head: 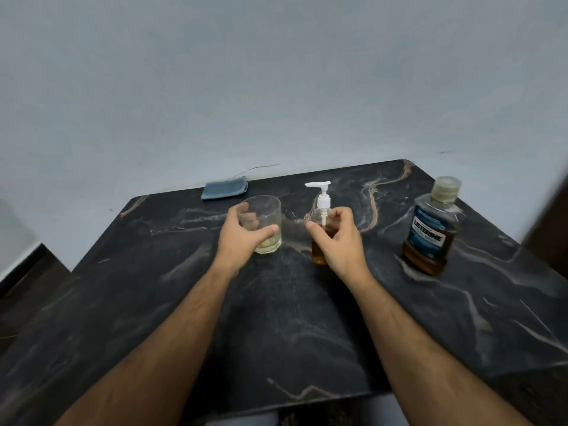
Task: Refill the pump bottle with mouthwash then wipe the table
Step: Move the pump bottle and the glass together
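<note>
A small clear pump bottle point(319, 255) with amber liquid low inside and a white pump head stands mid-table. My right hand point(338, 241) wraps around its body from the right. A clear drinking glass point(266, 216) with a little pale liquid at the bottom stands to its left, and my left hand point(242, 238) grips it from the near side. The mouthwash bottle point(430, 229), capped, with a blue label and amber liquid in its lower part, stands upright at the right. A folded blue cloth point(224, 189) lies at the table's far edge.
The dark marbled table point(276, 333) meets a pale wall at the back. A dark floor drops away past the left edge, and a dark blurred shape point(550, 195) stands beyond the right corner.
</note>
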A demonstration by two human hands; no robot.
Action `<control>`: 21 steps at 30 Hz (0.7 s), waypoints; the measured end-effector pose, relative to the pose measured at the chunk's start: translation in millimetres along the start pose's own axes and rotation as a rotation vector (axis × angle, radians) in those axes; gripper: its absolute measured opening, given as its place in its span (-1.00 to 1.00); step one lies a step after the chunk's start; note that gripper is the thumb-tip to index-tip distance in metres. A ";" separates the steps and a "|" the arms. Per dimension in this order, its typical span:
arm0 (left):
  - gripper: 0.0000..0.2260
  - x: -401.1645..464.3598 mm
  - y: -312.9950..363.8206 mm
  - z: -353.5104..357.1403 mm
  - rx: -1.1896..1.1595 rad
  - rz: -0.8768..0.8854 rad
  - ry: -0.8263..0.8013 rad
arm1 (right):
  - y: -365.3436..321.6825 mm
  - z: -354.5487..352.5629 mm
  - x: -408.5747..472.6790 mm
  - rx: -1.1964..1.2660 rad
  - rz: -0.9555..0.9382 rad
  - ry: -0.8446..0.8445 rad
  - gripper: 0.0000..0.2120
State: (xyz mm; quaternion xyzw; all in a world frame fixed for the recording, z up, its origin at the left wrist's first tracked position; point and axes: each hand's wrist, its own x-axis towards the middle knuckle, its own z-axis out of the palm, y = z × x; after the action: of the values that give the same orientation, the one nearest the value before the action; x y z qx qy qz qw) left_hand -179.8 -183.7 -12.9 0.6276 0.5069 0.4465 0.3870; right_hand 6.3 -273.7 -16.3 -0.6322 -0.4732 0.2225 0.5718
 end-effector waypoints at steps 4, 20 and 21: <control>-0.21 -41.9 -4.5 3.3 -0.037 0.016 -0.052 | -14.9 -10.7 -34.1 -0.031 -0.065 0.012 -0.60; -0.08 -66.4 -11.7 3.2 -0.041 0.013 -0.253 | -44.6 -27.0 -61.3 -0.028 -0.131 -0.122 -0.77; -0.09 -64.8 -13.4 4.2 -0.037 0.022 -0.254 | -45.4 -25.8 -61.6 -0.017 -0.142 -0.110 -0.71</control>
State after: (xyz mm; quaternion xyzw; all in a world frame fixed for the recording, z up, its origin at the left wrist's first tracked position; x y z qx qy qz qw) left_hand -185.4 -245.0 -37.6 0.6774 0.4387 0.3767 0.4547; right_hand -16.0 -344.1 16.4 -0.5886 -0.5495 0.2118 0.5538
